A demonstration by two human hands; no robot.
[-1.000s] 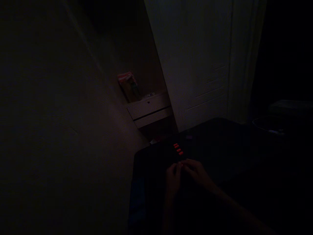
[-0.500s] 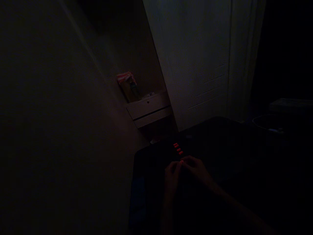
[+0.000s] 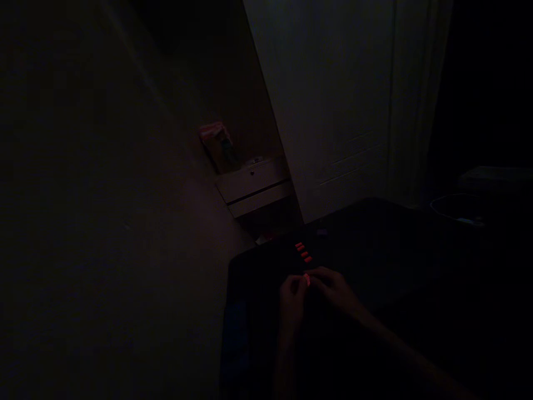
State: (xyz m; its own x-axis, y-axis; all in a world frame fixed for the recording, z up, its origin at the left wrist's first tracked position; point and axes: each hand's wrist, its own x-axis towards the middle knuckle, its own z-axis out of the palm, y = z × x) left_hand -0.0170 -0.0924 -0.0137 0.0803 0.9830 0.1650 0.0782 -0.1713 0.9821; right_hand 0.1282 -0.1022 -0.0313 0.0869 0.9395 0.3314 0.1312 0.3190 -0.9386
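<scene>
The room is very dark. Over a dark table [image 3: 391, 239], my left hand [image 3: 292, 297] and my right hand [image 3: 335, 286] meet with their fingertips pinched together. Between them is a small red glowing piece [image 3: 307, 279]; its exact kind is too dark to make out, and fingers cover part of it. Both hands appear closed on it. Just beyond my fingertips, several short red glowing sticks [image 3: 304, 254] lie in a slanting row on the table, apart from my hands.
A small dark object [image 3: 322, 232] lies near the table's far edge. A blue cloth-like thing [image 3: 235, 339] is at the left edge. Behind stand a pale door [image 3: 333, 111] and a drawer unit [image 3: 258, 180] with a packet [image 3: 219, 144] on top. A thin cable [image 3: 435, 208] curves at right.
My hands have shifted very slightly, and more of the red glowing piece between the fingertips shows. The row of sticks stays in place. The scene looks a little darker.
</scene>
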